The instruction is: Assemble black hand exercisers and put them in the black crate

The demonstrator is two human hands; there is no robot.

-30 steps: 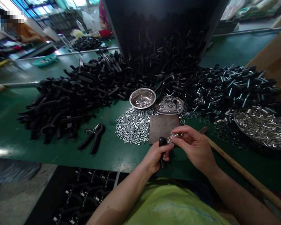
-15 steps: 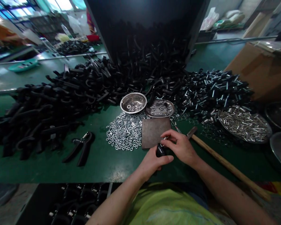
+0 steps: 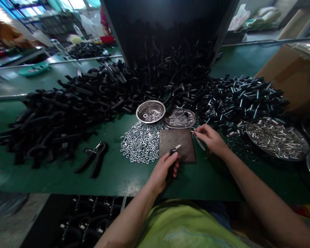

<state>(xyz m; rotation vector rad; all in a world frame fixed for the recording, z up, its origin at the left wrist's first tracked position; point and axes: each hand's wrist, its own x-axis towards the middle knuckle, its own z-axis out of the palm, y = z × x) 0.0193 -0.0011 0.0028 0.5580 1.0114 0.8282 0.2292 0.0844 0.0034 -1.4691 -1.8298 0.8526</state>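
Observation:
My left hand is closed around a black part, from which a metal spring sticks out over the front of a brown metal plate. To the right of the plate, my right hand pinches a thin metal tool; its lower end points toward me. Small shiny nuts lie heaped left of the plate. Behind it stand a round steel bowl and an oval steel tray, both with small metal pieces inside.
Black handles are piled at the left and back. One assembled black clamp lies front left. Black knobs with bolts and a dish of metal pins are at the right, near a cardboard box. A person works far left.
My right hand has left the black part, moved right and taken hold of the thin tool. The spring on the part is now exposed. The view has shifted slightly; the hammer is no longer visible.

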